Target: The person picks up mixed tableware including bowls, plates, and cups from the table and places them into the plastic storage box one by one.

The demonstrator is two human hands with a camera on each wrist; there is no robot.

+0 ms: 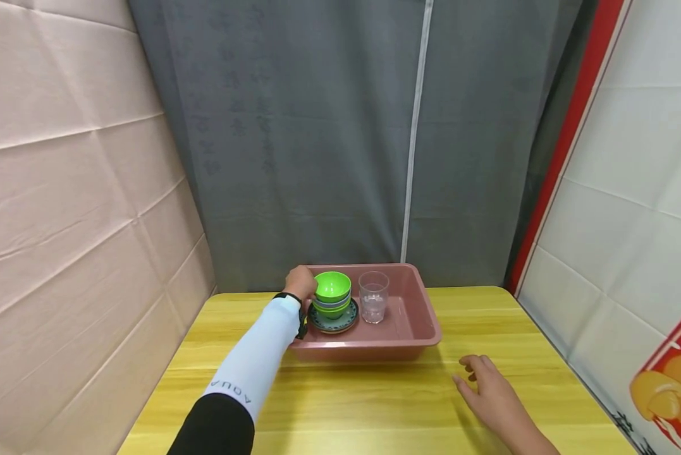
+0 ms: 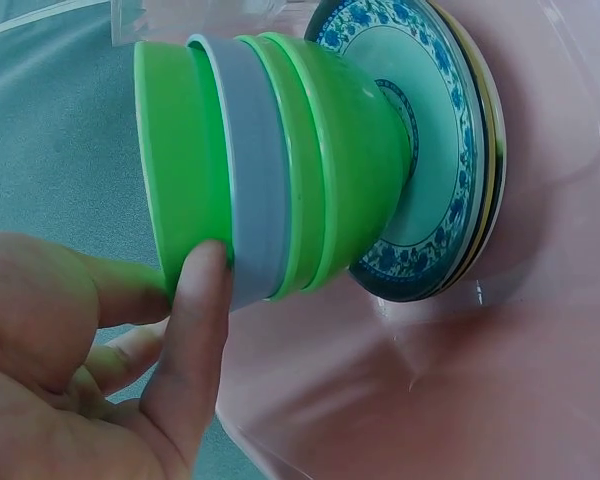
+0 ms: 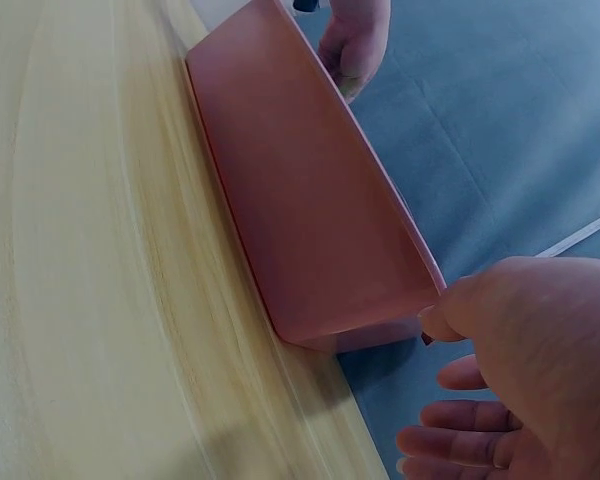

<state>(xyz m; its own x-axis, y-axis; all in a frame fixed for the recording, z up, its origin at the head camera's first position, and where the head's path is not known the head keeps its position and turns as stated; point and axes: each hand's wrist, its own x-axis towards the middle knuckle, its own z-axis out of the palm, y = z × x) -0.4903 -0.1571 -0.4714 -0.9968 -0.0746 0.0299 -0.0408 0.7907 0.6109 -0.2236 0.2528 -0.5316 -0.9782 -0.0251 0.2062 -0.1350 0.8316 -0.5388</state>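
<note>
My left hand (image 1: 300, 282) reaches over the left side of a pink plastic tub (image 1: 351, 355) and pinches the rim of the top green bowl (image 1: 331, 285). In the left wrist view that bowl sits uppermost in a stack, above a grey-blue bowl (image 2: 255, 170) and more green bowls (image 2: 355, 160). Beneath them lies a stack of plates, the top plate (image 2: 445, 140) edged with a blue floral pattern. Beside the stack in the tub stands a clear glass (image 1: 373, 303). My right hand (image 1: 490, 392) hovers over the table, right of the tub, holding nothing, fingers loosely bent.
The tub stands at the back of a yellow wood-grain table (image 1: 363, 411). A grey curtain (image 1: 306, 158) hangs right behind it. Pale cloth walls (image 1: 78, 221) rise on both sides, and a red strip (image 1: 568, 145) runs down the right corner.
</note>
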